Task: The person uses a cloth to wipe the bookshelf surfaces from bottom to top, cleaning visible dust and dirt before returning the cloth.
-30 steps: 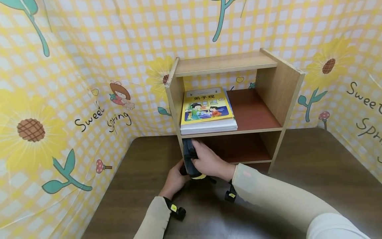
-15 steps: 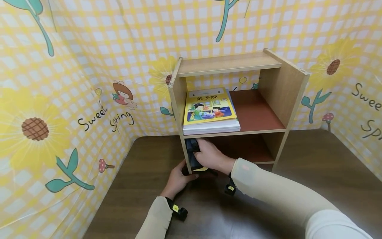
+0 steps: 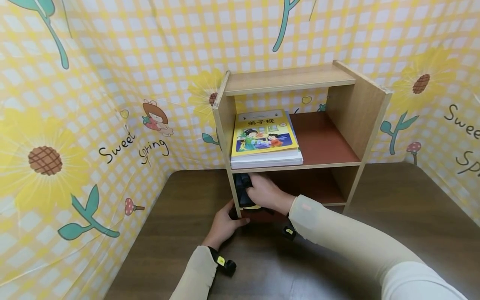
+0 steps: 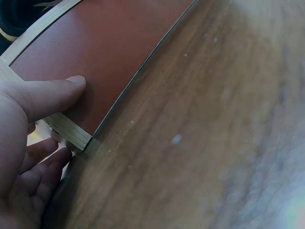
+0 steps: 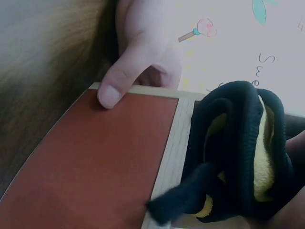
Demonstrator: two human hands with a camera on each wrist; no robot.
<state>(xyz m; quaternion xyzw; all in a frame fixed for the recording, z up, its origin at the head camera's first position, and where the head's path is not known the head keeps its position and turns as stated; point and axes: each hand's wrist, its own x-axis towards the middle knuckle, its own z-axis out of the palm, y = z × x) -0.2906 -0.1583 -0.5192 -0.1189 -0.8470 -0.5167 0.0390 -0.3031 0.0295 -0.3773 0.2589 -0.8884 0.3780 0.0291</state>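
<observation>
A small wooden shelf [image 3: 369,125] stands on the table. My left hand [image 3: 222,225] grips the lower front corner of its left side panel, the thumb lying across the reddish-brown bottom board [image 4: 124,43]. Inside the lower compartment, against the left wall, is a dark folded cloth item with a yellow lining [image 3: 243,193]. My right hand [image 3: 264,191] holds it from the right side, partly hidden by the cloth. In the right wrist view the layered dark cloth item [image 5: 233,143] shows thick folds, and a short strap hangs over the shelf's front edge.
Books with a yellow top cover [image 3: 262,133] lie stacked at the left of the upper compartment. The brown table [image 3: 180,208] extends around the shelf. A yellow checked cloth [image 3: 157,50] with flower prints covers the walls behind and beside it.
The cloth item has moved deeper into the lower compartment with my right hand. My left thumb has come round onto the shelf's bottom front. The head view has shifted slightly.
</observation>
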